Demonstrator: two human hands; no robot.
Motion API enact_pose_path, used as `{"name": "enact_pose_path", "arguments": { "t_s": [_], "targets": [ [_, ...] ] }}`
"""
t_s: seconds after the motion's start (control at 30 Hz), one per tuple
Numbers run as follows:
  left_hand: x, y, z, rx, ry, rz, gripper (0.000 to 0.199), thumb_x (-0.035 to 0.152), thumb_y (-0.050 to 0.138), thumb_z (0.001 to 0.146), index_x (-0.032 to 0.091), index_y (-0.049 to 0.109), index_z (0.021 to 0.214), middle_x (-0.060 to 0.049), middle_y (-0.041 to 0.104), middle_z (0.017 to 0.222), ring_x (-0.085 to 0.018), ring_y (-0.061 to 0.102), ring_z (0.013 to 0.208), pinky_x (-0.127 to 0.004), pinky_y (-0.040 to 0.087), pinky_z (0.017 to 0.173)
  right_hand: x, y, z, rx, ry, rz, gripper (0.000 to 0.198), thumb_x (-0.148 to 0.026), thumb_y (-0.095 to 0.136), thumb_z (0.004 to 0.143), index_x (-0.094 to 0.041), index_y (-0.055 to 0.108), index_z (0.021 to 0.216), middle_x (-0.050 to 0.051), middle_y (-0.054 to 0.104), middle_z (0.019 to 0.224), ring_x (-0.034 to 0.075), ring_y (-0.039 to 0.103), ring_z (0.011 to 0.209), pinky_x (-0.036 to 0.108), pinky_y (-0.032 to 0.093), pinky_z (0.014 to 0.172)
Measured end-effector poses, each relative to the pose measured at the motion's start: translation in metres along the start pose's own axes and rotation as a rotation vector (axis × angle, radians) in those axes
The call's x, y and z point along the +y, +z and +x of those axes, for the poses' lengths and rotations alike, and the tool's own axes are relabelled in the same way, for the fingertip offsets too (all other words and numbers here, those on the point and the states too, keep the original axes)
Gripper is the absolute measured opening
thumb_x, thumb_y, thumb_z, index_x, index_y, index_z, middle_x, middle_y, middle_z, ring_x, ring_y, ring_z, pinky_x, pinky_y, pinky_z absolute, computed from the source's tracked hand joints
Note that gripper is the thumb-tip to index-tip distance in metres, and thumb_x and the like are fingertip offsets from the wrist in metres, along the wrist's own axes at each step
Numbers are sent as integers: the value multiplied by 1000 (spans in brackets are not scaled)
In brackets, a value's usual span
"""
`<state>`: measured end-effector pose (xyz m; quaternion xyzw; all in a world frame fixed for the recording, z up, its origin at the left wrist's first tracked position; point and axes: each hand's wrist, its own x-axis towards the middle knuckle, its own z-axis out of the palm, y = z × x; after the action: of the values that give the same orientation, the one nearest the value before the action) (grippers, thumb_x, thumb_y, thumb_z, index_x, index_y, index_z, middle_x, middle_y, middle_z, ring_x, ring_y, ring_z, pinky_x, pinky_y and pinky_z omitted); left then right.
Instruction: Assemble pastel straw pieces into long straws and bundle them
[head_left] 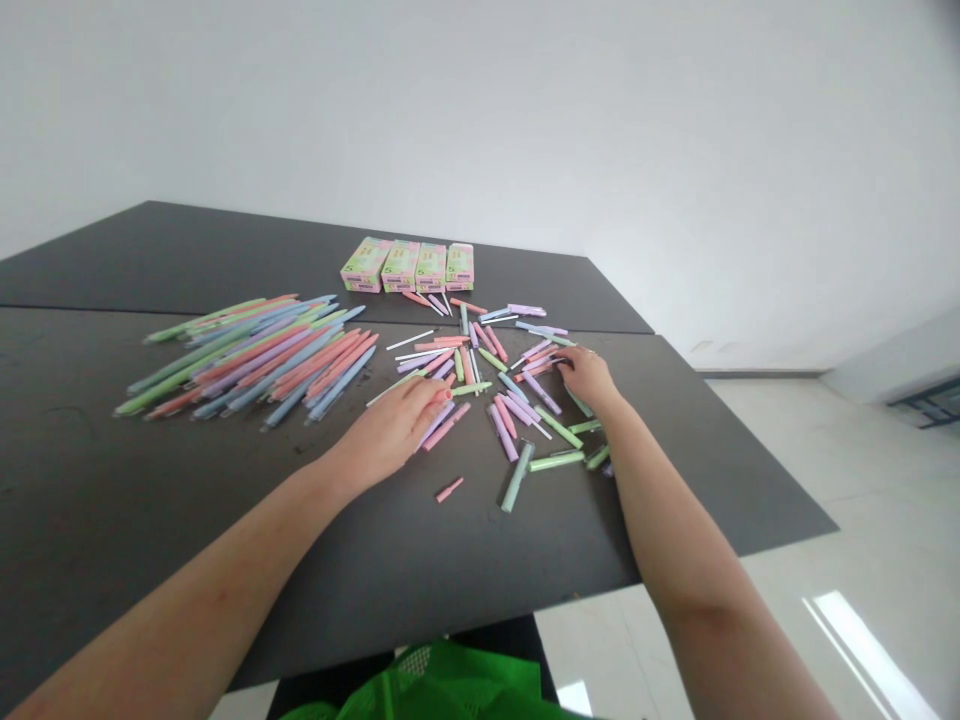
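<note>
Short pink plastic piece (450, 489): alone, nearest; a forearm sweep could knock it away.
Left hand (397, 428): curled at a coral plastic tube (448, 394); grip hidden, cannot tell.
Right hand (589, 376): apart from left, fingertips among scattered pastel plastic pen parts (502, 432); cannot tell if clamped; brushing could roll neighbours.
Pastel pen heap (259, 355): left; bumping might spill it.

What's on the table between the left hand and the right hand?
In the head view, loose pen parts, mainly pink, purple and green, lie scattered between the left hand and right hand.
</note>
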<state>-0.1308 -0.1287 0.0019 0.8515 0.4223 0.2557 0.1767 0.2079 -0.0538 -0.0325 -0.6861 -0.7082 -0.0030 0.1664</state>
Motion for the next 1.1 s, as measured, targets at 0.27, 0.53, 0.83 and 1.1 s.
{"name": "enact_pose_path", "arguments": {
  "t_s": [0.27,0.53,0.83,1.1],
  "targets": [
    [2,-3,1,5,-32,6,38,39,30,99,17,55,119,-11,62,120,-23,57,112,-41,44,98,-2,-2,3,-69,-83,6,14,-13,53,82,-15,66,83,11,66,98,21,58,95,32,41,86],
    [-4,-1,0,8,-44,14,39,38,30,100,17,54,123,-11,61,121,-24,57,112,-41,44,97,-10,-18,-4,-86,-87,81,14,-16,48,86,-15,61,87,8,66,82,19,56,74,31,41,72],
    [-6,0,-1,-10,-29,36,42,41,30,100,20,55,126,-9,63,122,-23,58,112,-39,46,96,-65,-47,-22,-193,-198,1078,29,-35,60,85,-18,61,108,3,67,83,16,63,80,33,48,78],
    [0,-4,0,-50,-7,69,41,38,31,100,18,56,125,-9,63,123,-22,59,112,-37,45,96,-119,-31,-46,-322,-138,1482,25,-43,64,84,-20,57,91,3,69,81,14,64,74,29,51,72]
  ]
}}
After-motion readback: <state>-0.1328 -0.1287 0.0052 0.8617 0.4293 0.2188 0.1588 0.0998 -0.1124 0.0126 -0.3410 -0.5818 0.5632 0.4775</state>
